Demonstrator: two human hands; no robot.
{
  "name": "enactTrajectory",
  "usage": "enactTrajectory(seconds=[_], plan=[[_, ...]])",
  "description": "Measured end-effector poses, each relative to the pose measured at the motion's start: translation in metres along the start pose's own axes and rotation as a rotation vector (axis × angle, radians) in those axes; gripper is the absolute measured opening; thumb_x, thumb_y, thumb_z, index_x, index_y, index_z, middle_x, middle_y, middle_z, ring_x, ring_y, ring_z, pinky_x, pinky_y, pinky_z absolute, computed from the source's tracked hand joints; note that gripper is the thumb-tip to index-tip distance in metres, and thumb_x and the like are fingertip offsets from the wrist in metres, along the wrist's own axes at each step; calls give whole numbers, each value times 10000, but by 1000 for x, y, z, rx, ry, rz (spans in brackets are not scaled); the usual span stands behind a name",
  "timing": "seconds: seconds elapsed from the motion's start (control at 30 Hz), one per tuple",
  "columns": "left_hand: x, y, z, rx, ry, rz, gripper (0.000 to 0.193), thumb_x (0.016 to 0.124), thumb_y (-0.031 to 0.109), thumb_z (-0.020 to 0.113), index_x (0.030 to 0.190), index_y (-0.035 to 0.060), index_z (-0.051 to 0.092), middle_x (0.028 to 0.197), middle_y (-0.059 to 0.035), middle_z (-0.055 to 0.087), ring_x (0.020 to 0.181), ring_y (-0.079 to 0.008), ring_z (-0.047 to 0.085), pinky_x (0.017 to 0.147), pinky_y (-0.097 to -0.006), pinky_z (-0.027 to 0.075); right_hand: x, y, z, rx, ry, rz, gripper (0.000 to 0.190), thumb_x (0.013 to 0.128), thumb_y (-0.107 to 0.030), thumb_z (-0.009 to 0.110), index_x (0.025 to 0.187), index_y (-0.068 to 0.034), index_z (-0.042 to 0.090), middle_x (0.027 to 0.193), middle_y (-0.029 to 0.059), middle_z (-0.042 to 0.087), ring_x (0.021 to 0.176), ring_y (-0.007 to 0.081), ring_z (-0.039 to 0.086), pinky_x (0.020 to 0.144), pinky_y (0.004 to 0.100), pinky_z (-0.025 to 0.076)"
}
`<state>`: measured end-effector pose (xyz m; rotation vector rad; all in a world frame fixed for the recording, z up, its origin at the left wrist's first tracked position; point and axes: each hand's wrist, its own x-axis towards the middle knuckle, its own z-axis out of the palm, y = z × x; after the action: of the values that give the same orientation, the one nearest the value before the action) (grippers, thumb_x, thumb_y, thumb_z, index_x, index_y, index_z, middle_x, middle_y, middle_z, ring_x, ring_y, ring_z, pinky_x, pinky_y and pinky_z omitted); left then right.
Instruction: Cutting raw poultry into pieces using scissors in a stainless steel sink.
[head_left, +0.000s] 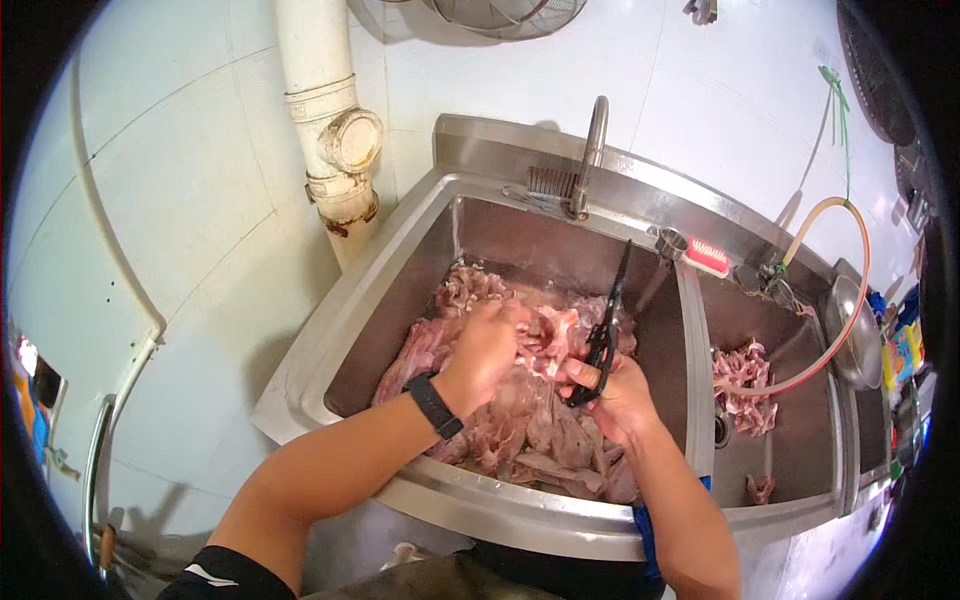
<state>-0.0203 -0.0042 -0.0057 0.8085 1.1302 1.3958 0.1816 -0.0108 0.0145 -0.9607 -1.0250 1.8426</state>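
Note:
Raw poultry pieces (574, 442) lie heaped in water in the large left basin of a stainless steel sink (525, 517). Over the heap, my left hand (487, 352), with a dark band at its wrist, grips a piece of raw meat (551, 337). My right hand (619, 394) holds black-handled kitchen scissors (602, 345) by the handles, with the blades pointing up toward the basin's back wall. The right thumb is close to the meat piece; whether it touches is unclear. Some left fingers are hidden by the hand itself.
Cut raw pieces (746, 386) lie in the right basin beside a drain. A curved faucet (592, 157), a red-and-white brush (706, 257) and a metal cup (671, 244) are along the back ledge. A hose (862, 270) loops over the right basin. A metal bowl (855, 334) leans at right.

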Motion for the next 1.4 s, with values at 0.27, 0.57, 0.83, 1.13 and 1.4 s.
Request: enactTrajectory(seconds=[0.27,0.57,0.83,1.13,1.4], plan=[[-9,-15,6,653,-208,314,582,887,129,621,1436,7,470,1168,-223,654,976,-297,688,836,-395,535,21,10,-31,-449,239,-180,340,734,-110,858,968,-2,636,793,32,642,640,106,602,582,256,496],[5,2,3,786,-323,625,541,901,139,687,1412,23,554,987,-94,744,745,-144,663,684,-314,538,20,8,-41,-152,68,4,267,798,-125,775,1003,-9,648,841,58,690,610,131,615,559,238,483],[-6,14,7,612,-707,361,313,968,138,657,1256,18,680,1080,-127,757,911,-144,709,811,-291,549,8,4,-40,-242,-117,42,184,770,-69,734,935,-9,682,800,41,684,660,123,639,598,263,484],[-7,13,12,645,-623,326,223,946,117,655,1106,-22,725,897,-110,773,707,-119,690,648,-293,539,7,1,-27,-313,-101,18,197,759,-16,700,948,-19,646,754,32,649,611,112,611,559,228,472],[-4,0,15,698,-336,529,208,864,-3,584,969,-45,759,834,-145,762,671,-141,683,626,-305,533,16,14,-25,-399,-11,-140,199,753,-21,715,928,-23,620,710,-12,583,567,77,529,519,229,419]])
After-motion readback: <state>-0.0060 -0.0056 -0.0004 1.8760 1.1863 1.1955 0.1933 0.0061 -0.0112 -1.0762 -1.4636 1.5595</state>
